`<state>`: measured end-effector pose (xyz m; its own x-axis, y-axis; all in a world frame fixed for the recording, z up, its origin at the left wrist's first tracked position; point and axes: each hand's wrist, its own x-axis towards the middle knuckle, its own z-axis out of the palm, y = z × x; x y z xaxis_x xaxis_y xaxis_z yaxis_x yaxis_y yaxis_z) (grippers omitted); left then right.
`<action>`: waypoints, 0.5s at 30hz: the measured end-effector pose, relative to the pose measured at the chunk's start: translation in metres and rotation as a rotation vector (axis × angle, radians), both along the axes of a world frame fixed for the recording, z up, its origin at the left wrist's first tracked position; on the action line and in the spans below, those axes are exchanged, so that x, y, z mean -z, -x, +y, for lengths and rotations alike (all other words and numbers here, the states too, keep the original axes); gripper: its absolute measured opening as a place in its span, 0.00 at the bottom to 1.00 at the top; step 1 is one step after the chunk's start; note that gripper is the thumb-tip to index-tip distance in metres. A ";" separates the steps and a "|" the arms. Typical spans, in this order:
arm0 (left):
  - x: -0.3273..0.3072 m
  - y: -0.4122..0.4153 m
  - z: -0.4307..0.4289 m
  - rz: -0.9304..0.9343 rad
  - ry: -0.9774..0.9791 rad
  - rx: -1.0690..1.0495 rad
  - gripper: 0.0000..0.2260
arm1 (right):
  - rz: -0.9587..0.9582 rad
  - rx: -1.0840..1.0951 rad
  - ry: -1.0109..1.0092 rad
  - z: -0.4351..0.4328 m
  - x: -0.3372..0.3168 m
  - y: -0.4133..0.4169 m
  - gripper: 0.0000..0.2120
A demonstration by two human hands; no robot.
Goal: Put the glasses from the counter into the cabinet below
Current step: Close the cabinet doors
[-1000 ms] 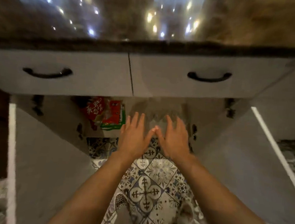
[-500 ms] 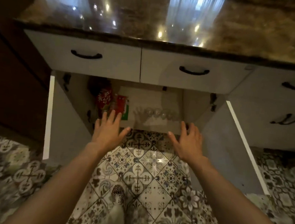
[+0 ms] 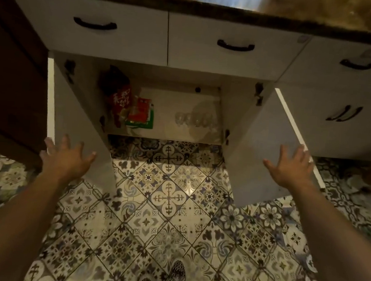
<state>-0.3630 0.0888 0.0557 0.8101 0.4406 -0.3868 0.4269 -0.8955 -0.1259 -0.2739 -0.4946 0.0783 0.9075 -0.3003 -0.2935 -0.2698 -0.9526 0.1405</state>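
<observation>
The cabinet floor (image 3: 166, 131) carries clear glasses (image 3: 195, 119) at its right. Red packets (image 3: 139, 114) (one green-edged) lie at its left.

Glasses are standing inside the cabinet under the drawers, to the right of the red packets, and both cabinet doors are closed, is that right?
Not quite. The doors are open: in the head view the left door and right door both stand swung out. The rest holds: the glasses stand inside the cabinet, right of the red packets.
</observation>
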 end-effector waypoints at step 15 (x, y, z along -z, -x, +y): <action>0.018 0.039 0.004 -0.232 0.020 0.049 0.34 | 0.022 0.138 -0.036 -0.038 0.016 0.046 0.40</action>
